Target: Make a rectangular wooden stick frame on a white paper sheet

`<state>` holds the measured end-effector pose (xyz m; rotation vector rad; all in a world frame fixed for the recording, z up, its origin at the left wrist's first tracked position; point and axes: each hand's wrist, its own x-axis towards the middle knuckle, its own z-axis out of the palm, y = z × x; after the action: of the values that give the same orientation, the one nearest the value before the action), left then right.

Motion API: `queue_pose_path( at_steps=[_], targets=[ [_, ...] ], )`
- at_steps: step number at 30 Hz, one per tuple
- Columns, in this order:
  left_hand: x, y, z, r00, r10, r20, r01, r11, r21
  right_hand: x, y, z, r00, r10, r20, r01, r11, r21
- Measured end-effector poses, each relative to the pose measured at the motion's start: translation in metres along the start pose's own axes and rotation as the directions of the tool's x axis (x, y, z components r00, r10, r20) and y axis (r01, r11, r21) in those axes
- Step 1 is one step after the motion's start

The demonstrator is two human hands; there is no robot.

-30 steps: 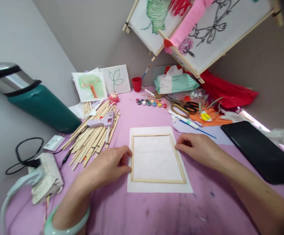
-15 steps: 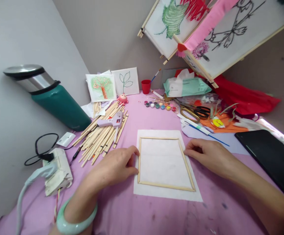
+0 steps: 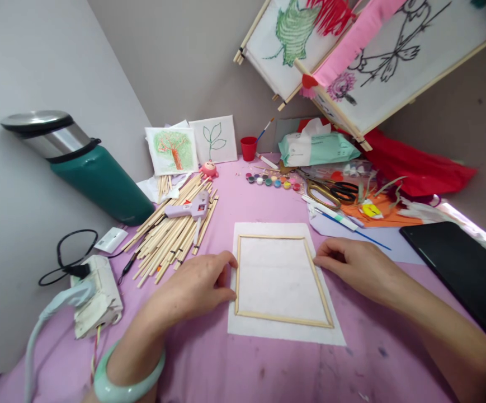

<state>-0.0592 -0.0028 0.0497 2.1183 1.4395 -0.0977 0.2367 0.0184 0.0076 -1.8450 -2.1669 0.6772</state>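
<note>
A rectangular frame of thin wooden sticks (image 3: 284, 320) lies flat on a sheet of white paper (image 3: 291, 336), whose margins show all round it. At the frame's left side is my left hand (image 3: 196, 282); its thumb and forefinger tips hold that stick at two spots, with a gap between them, and the other fingers curl under. My right hand (image 3: 352, 266) has thumb and forefinger pinched together at the right-hand stick, partly over the paper's edge. The exact contact of the right fingertips is small and hard to make out.
Loose wooden sticks (image 3: 163, 246) lie left, with a glue gun (image 3: 188, 208) on top. A green bottle (image 3: 104, 179) and a power strip (image 3: 98, 296) stand further left. Scissors (image 3: 324, 193), a paintbrush (image 3: 352, 228) and a black phone (image 3: 456, 274) lie right. Framed pictures (image 3: 293, 50) hang above.
Both hands stay at the frame's sides, and the frame and paper lie as before. The whole view has shifted very slightly.
</note>
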Motion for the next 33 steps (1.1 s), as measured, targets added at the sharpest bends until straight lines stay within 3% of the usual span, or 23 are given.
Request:
queue_pose_path(
  at_steps=[15, 25, 28, 33],
  targets=[
    [0.001, 0.000, 0.001, 0.999, -0.033, 0.011, 0.033, 0.999, -0.016, -0.001, -0.004, -0.002, 0.999, 0.033, 0.004, -0.033, 0.999, 0.018],
    [0.003, 0.000, 0.002, 0.999, -0.031, 0.010, 0.031, 1.000, 0.002, -0.001, -0.004, -0.002, 0.998, 0.017, -0.060, -0.015, 0.999, 0.034],
    [0.002, 0.000, 0.001, 1.000, -0.026, 0.014, 0.026, 1.000, 0.017, 0.001, -0.009, -0.004, 0.992, -0.042, -0.123, 0.042, 0.999, 0.000],
    [0.002, -0.001, 0.002, 1.000, -0.008, 0.003, 0.008, 1.000, 0.025, 0.017, -0.030, -0.009, 0.949, -0.253, -0.189, 0.228, 0.963, -0.147]
  ],
)
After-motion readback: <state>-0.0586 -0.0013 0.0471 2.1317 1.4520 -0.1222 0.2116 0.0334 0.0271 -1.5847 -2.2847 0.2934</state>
